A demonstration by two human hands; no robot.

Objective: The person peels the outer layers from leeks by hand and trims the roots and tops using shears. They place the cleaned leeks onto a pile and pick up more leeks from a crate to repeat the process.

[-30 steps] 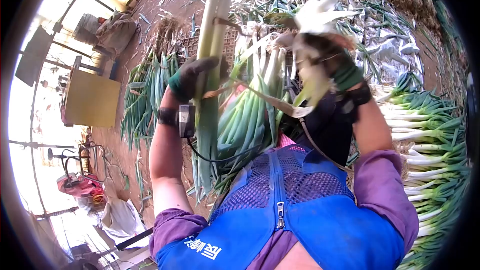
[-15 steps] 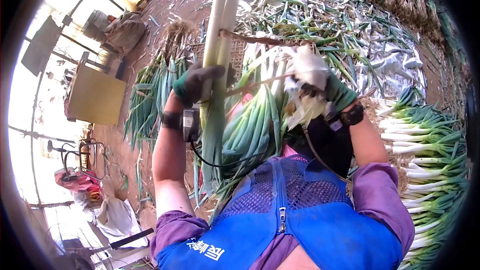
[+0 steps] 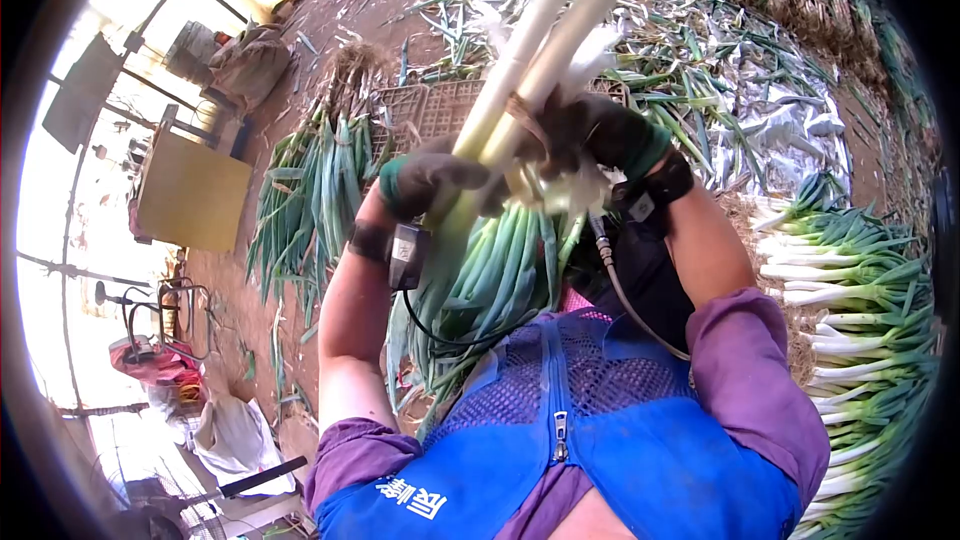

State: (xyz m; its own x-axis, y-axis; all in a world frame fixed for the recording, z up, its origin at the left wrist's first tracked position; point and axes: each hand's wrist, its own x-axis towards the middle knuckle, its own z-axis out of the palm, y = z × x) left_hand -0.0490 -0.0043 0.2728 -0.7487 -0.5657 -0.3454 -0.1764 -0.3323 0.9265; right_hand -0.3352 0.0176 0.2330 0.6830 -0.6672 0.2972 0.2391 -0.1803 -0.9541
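Observation:
Two long green onions [image 3: 520, 55] slant up and to the right, white shafts and roots uppermost. My gloved left hand [image 3: 440, 180] is wrapped round them where white turns green. My gloved right hand [image 3: 610, 135] is beside the shafts with its fingers bent, somewhat blurred. Pale, loose onion skin [image 3: 565, 188] hangs beneath those fingers, and a brown strip of skin [image 3: 525, 115] crosses the shafts close by. Below my hands lies a bunch of green onions [image 3: 495, 265], its leaves pointing toward my body.
Unpeeled green onions [image 3: 335, 165] lie in a pile on the left. Cleaned ones [image 3: 850, 340] form a row at right. Stripped leaves [image 3: 690, 70] litter the ground ahead, beside a plastic crate [image 3: 430, 105]. A yellow board [image 3: 193, 190] stands at far left.
The onions have tilted from nearly upright toward the right. My left hand has moved slightly right and down; my right hand has come in and up against the shafts. The large pale skin clump is less visible.

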